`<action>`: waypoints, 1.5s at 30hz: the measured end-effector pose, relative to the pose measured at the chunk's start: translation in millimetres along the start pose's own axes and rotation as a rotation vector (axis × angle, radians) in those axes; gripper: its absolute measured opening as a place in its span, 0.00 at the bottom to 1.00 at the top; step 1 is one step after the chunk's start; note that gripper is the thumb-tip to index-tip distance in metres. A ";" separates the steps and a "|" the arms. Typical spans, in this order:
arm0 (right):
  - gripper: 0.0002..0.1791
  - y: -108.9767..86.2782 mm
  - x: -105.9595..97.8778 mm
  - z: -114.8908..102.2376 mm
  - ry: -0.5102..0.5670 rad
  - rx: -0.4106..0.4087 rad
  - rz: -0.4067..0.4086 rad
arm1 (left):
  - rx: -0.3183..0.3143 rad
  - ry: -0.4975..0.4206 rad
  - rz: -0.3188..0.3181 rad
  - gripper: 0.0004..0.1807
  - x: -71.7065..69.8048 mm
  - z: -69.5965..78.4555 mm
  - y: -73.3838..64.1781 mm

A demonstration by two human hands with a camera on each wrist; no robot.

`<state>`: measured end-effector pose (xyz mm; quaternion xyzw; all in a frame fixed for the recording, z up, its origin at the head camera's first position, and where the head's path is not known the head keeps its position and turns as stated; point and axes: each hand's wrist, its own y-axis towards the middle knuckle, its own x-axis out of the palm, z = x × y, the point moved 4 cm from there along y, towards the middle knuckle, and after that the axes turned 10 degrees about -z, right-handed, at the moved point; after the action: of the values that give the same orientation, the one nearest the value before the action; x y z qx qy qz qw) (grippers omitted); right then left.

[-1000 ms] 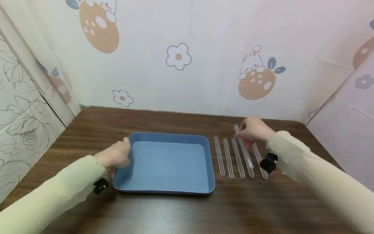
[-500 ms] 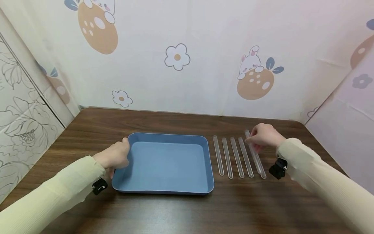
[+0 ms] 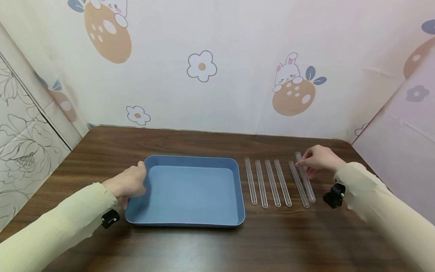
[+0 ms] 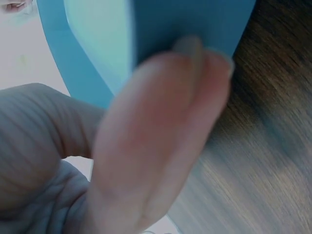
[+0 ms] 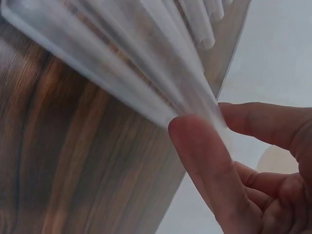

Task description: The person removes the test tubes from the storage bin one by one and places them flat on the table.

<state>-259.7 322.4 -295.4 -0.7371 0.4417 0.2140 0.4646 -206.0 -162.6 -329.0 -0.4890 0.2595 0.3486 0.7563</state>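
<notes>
A shallow blue tray (image 3: pixel 187 194) stands on the table, nothing inside it. My left hand (image 3: pixel 127 183) grips its left wall; in the left wrist view, two fingers (image 4: pixel 161 112) lie along the wall's outer side, and the thumb is on the other side. To the right of the tray, my right hand (image 3: pixel 321 158) pinches a clear test tube (image 3: pixel 308 189) near its far end. Just left of that tube lies another clear tube (image 3: pixel 299 185). Motion blurs the tubes in the right wrist view, with the thumb and a finger at their far ends.
Several more clear tubes, among them the leftmost tube (image 3: pixel 250 181), lie side by side between tray and right hand. The dark wooden table (image 3: pixel 210 249) ends at a patterned wall covering (image 3: pixel 238 94) behind. Small black cameras sit on both wrists.
My right hand has moved right with the pinched tube, from over the row to beyond its right-hand tube. My left hand has stayed on the tray. The head view has shifted slightly.
</notes>
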 end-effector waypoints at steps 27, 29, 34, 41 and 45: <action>0.14 13.0 10.1 31.5 0.050 0.037 -0.016 | -0.008 -0.020 -0.010 0.43 -0.4 -2.8 -4.3; 0.14 13.3 10.2 32.2 0.058 0.034 -0.013 | -0.011 -0.014 -0.011 0.43 -0.6 -2.7 -3.8; 0.14 15.8 11.5 34.5 0.078 0.034 -0.008 | -0.025 -0.001 -0.013 0.44 -1.1 -2.3 -3.4; 0.15 19.2 12.3 40.1 0.061 0.044 -0.009 | -0.034 0.007 -0.002 0.44 -0.8 -2.4 -1.3; 0.17 17.9 11.0 40.4 0.035 0.046 -0.016 | -0.028 0.028 -0.004 0.43 -0.9 -3.7 -1.7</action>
<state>-265.4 349.6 -331.5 -0.7333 0.4486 0.1874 0.4753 -205.4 -166.7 -328.8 -0.5049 0.2640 0.3438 0.7464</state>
